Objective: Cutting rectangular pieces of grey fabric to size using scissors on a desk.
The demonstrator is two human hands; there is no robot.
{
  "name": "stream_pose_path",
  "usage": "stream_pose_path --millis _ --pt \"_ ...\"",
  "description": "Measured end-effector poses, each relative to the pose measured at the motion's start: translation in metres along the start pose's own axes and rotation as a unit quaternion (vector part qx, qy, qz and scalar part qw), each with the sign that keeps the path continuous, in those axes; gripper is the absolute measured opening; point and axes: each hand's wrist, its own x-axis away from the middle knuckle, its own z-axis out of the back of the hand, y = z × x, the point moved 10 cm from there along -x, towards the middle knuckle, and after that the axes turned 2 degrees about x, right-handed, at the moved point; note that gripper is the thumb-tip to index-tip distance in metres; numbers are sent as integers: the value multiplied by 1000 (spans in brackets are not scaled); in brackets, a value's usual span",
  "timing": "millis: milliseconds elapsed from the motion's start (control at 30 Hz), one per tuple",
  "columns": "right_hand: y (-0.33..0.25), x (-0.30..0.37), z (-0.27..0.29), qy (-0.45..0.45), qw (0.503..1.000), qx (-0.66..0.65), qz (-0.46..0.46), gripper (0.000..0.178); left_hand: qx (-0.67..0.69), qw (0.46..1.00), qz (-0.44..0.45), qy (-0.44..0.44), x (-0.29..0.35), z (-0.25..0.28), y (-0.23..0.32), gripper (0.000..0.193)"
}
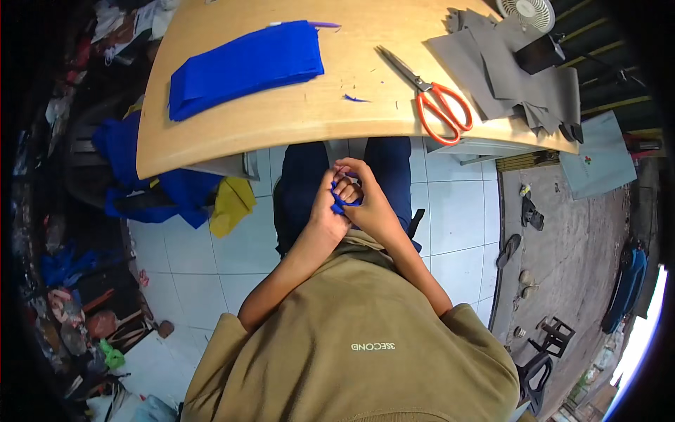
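Note:
Over my lap, just off the table's front edge, my left hand (pixel 329 204) and my right hand (pixel 371 199) are pressed together with curled fingers. Bits of a crumpled blue cloth (pixel 339 205) show between the fingers and palms of both; most of it is hidden. On the table ahead lies a folded stack of blue fabric (pixel 246 70), at the left. Orange-handled scissors (pixel 425 90) rest to its right, blades pointing to the far left. A small blue scrap (pixel 355 98) lies between the stack and the scissors.
The wooden table (pixel 365 123) spans ahead of me. Grey fabric pieces (pixel 499 70), a dark box (pixel 540 54) and a small fan (pixel 526 13) occupy its right side. A purple pen (pixel 323 24) lies behind the stack. Blue cloth (pixel 162 193) and yellow cloth (pixel 232 205) hang at left.

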Motion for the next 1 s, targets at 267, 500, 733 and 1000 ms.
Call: stream_pose_path --millis 267,500,733,1000 --pt "-74 -10 27 16 985 140 98 53 145 984 -99 26 -1 5 57 35" --pt "-124 -61 50 225 839 443 222 22 84 985 -116 -97 30 -48 71 34" --pt "-85 -43 56 134 946 243 169 9 -41 976 -158 -145 51 -117 74 34" --pt "47 41 79 209 691 -689 -58 29 -778 499 -275 -262 -33 -149 -107 29"
